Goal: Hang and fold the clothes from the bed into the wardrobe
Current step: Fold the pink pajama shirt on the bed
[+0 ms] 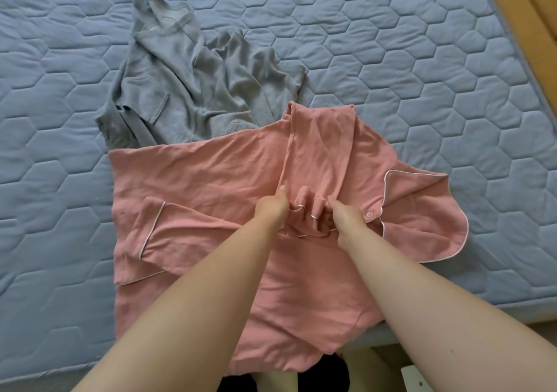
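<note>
Shirt (211,174) sits mid-frame on the bed (391,45), spread mostly flat, with its near edge hanging off the mattress at 6 o'clock. Both hands meet at its centre. Left hand (272,209) and right hand (346,221) are just beside each other, each grip closed tight on the same bunched fold of pink cloth. Fingers are curled in, thumbs point away. Nothing else in either grip.

Why there, my read: the sleeve (319,144) is laid back over the body, and the hands pinch its inner end to pull it straight and set the fold line. Two grips close together keep the bunch from sliding sideways. Cloth looks thin and limp, so it will likely crease wherever it's dropped and need smoothing after release.

Orientation:
- **Shirt:** piped collar (428,210) flares toward 3 o'clock and there's a straight edge at 9 o'clock, so the long axis reads roughly 9–3, across the person. Can't confirm which end is the hem.
- **Sleeve:** runs the other way, long axis 6–12, free end pointing to about 12–1 o'clock.
- **Details:** pocket (187,232) with white piping sits at 8–9 o'clock of the hands. Button (369,214) is at 3 o'clock of the right hand, just beside it.

Grey top (180,84) lies crumpled at 11 o'clock. The shirt's far edge lies over its near end. Not yet handled.

Stage: early in the fold. Wardrobe not in view.
</note>
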A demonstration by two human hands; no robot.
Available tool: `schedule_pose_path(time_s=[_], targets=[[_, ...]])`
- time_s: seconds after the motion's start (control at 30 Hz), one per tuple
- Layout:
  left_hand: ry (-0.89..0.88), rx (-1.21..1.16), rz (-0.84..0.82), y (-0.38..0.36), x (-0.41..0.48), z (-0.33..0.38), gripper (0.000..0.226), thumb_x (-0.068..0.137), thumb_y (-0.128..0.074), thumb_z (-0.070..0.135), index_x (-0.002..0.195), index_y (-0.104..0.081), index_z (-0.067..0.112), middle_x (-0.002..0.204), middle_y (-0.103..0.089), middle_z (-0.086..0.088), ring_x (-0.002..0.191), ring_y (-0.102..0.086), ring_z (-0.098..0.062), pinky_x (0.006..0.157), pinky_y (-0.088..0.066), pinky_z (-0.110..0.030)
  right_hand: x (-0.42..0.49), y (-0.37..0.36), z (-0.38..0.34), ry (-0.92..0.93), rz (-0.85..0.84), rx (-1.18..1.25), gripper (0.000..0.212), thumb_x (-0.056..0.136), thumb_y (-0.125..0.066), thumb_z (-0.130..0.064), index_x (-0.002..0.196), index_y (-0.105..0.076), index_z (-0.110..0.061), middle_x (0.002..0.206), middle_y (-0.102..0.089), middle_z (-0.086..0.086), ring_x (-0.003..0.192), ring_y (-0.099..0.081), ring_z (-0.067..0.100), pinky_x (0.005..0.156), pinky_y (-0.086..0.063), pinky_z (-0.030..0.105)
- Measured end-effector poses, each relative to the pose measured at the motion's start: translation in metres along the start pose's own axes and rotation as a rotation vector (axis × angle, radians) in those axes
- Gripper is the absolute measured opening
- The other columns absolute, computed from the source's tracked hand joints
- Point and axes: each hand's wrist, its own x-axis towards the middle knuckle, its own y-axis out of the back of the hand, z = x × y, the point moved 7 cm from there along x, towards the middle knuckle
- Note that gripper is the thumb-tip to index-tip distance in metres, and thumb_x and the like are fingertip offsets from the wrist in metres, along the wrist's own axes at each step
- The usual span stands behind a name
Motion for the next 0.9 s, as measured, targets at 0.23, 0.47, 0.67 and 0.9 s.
schedule_pose_path(time_s=[0.23, 0.47, 0.67, 0.9], targets=[[0.195, -0.283, -0.047, 0.007, -0.004, -0.024, 0.03, 0.084, -0.062, 0.034, 0.1, -0.062, 0.008, 0.091, -0.064, -0.011, 0.07, -0.063, -0.028, 0.06, -0.047, -0.033, -0.028, -0.004, -0.006, 0.15, -0.21, 0.112, 0.01, 0.08, -0.067, -0.005, 0.072, -0.072, -0.009, 0.062, -0.068, 0.002, 0.069, -0.06, 0.02, 0.073, -0.048, 0.034], [0.309, -0.356, -0.196, 0.001, -0.017, -0.029, 0.046, 0.083, -0.057, 0.05, 0.1, -0.064, 0.008, 0.099, -0.067, -0.01, 0.089, -0.067, -0.031, 0.076, -0.053, -0.043, -0.053, -0.015, -0.018, 0.186, -0.417, 0.05, 0.008, 0.084, -0.062, 0.0, 0.079, -0.069, 0.0, 0.067, -0.068, 0.011, 0.067, -0.062, 0.026, 0.066, -0.054, 0.036], [0.267, -0.242, -0.259, 0.005, -0.017, -0.018, 0.026, 0.084, -0.062, 0.025, 0.101, -0.067, 0.006, 0.096, -0.069, -0.009, 0.081, -0.068, -0.025, 0.085, -0.056, -0.044, -0.065, -0.019, -0.039, 0.355, -0.494, -0.233, 0.014, 0.082, -0.066, -0.002, 0.072, -0.075, -0.004, 0.079, -0.07, 0.011, 0.079, -0.065, 0.02, 0.079, -0.055, 0.031], [0.054, -0.584, -0.241, 0.035, -0.019, -0.006, 0.046, 0.081, -0.028, -0.02, 0.108, -0.058, 0.002, 0.101, -0.058, -0.016, 0.095, -0.059, -0.027, 0.081, -0.055, -0.036, -0.05, 0.001, -0.027, 0.221, -0.216, -0.592, 0.022, 0.085, -0.058, -0.009, 0.065, -0.066, -0.006, 0.068, -0.064, 0.013, 0.06, -0.059, 0.014, 0.064, -0.046, 0.028]])
